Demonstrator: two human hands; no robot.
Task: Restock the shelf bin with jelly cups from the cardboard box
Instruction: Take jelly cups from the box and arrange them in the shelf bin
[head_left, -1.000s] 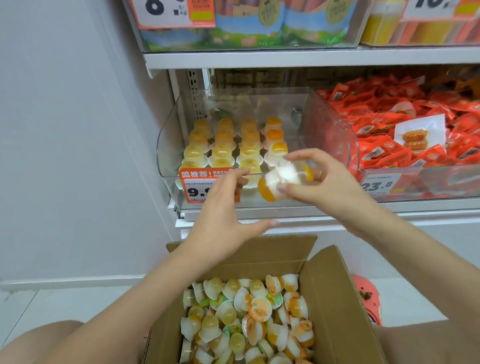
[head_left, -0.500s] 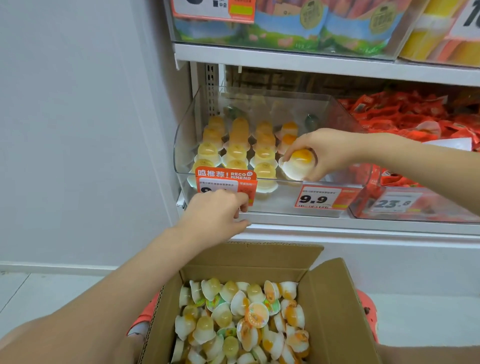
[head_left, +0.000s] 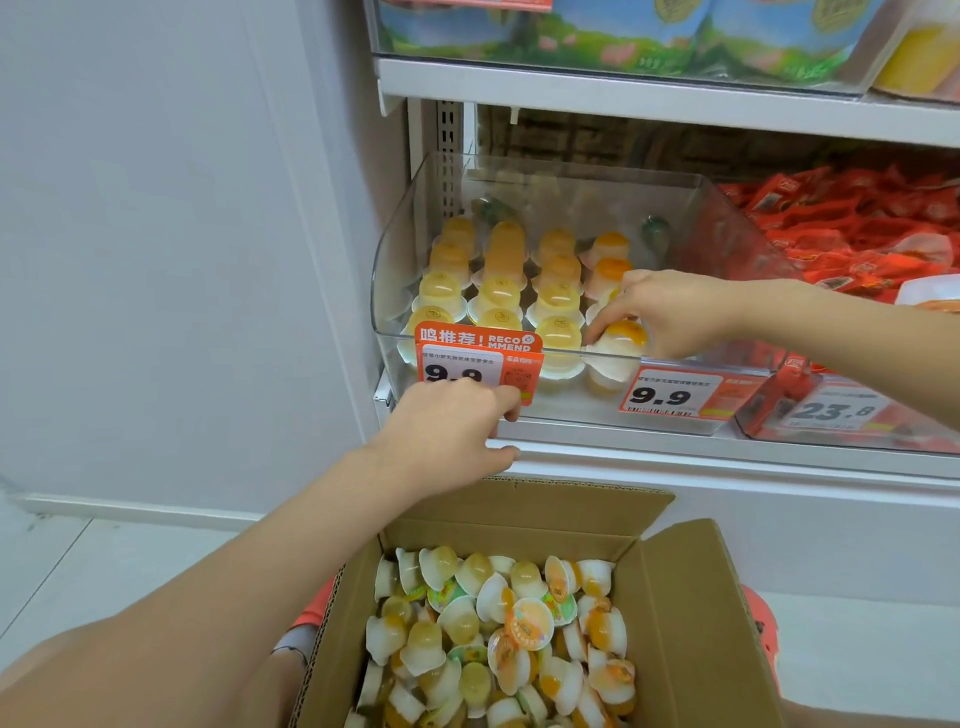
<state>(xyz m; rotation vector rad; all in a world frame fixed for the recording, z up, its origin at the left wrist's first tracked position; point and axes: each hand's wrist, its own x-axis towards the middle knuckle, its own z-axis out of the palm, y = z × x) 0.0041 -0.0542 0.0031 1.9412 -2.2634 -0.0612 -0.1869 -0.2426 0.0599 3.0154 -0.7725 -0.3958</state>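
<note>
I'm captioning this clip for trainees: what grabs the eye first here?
The right hand setting an orange jelly cup into the clear shelf bin, at the front of the right-most row. Below, the open cardboard box heaped with cups, and the left hand at the bin's front.

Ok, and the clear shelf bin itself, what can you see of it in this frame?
The shelf bin is clear hard plastic with curved side walls and a low front lip, sitting on the white shelf. Upturned jelly cups stand in rows inside, mostly on its left; the right part looks bare. An orange price tag hangs on the front. The right hand reaches inside holding a cup; the left hand touches the front by the tag.
</note>
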